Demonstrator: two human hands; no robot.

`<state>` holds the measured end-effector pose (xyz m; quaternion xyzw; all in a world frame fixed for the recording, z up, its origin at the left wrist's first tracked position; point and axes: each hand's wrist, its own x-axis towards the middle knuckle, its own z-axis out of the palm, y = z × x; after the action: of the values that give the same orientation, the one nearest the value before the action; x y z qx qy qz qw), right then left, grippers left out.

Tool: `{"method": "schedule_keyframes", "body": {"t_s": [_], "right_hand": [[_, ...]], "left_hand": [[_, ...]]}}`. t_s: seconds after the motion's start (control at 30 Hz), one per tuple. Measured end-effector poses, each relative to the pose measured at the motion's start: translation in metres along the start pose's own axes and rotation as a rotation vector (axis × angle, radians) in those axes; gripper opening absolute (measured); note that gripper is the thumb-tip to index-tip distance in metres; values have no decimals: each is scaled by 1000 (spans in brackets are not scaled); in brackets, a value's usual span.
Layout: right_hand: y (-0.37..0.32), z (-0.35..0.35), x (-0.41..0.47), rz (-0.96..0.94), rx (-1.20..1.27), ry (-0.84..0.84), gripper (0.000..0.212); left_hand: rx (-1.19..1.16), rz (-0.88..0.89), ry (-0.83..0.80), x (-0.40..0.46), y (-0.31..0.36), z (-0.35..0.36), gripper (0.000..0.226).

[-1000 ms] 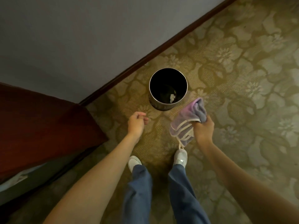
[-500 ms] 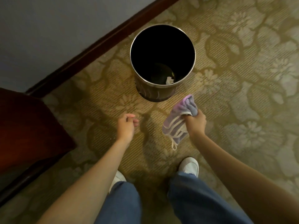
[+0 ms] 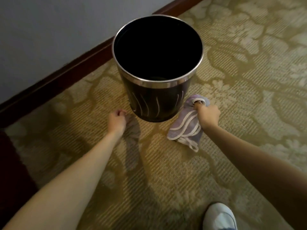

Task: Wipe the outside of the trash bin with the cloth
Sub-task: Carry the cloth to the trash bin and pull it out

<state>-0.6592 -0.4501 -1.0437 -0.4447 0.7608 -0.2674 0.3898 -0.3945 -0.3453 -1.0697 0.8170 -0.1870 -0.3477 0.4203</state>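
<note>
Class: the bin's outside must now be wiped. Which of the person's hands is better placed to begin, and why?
Right. The right hand already grips the cloth beside the trash bin's lower wall. The left hand holds nothing, fingers loosely curled.

Both forearms are bare, no sleeves, watch or rings showing. At five o'clock, a pale, white-toed shoe with a rounded tip.

No readable text, label, brand or number shows anywhere. The trash bin at twelve o'clock bears only pale wavy lines.
</note>
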Motion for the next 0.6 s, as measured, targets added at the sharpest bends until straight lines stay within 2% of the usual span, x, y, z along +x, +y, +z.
{"method": "schedule_keyframes", "body": {"t_s": [0.07,0.13,0.23,0.33,0.4,0.47,0.6], "right_hand": [[-6,-6,1,-22,-10,-29,30],[-19,-14,-1,-33,-49,-131,29],[-39,-25,-10,13,-98,-284,25],[-42,-31,-20,105,-16,-322,18],[-30,-32,-25,140,65,-293,26],[-16,-31,-31,178,158,-284,39],[-2,-38,-38,240,386,-313,38]], "left_hand": [[21,24,-40,7,11,1,29],[15,27,-44,8,26,-1,24],[-85,-59,44,4,44,-6,27],[-97,-95,88,-2,49,-13,32],[-101,-58,83,-1,57,-20,32],[-119,35,99,1,75,-30,30],[-133,402,170,-11,137,-48,16]]}}
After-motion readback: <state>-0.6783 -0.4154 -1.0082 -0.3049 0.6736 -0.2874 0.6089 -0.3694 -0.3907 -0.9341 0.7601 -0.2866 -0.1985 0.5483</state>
